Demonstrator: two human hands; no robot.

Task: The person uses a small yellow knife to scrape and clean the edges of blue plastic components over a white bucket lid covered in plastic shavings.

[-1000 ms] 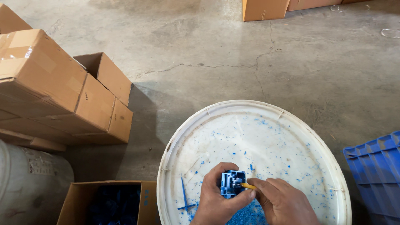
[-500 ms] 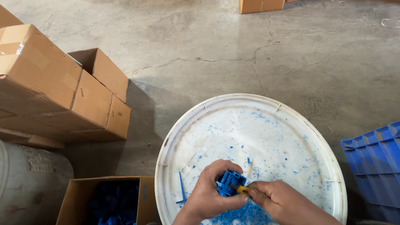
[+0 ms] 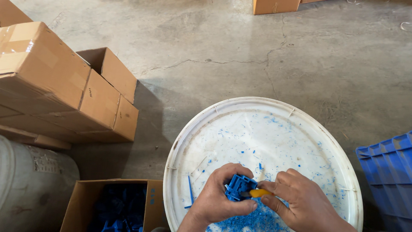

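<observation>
My left hand [image 3: 219, 199] grips a small blue plastic part [image 3: 239, 187] over a large round white lid [image 3: 257, 116]. My right hand [image 3: 296, 202] holds a small tool with a yellow handle [image 3: 261, 193], its tip against the blue part. Both hands sit at the near edge of the lid, close together. Blue plastic shavings [image 3: 244, 221] are piled under the hands and scattered across the white surface. A thin blue plastic strip [image 3: 189, 189] lies on the lid just left of my left hand.
An open cardboard box [image 3: 86, 202] holding blue plastic parts stands at lower left. Stacked cardboard boxes [image 3: 56, 86] fill the left side, with a white drum [image 3: 30, 189] below them. A blue plastic crate [image 3: 388, 172] is at the right. Cracked concrete floor [image 3: 240, 51] lies beyond, another box [image 3: 274, 6] at top.
The view has shifted slightly. The hands stay together on the blue part, with small working movements of the tool against it.
</observation>
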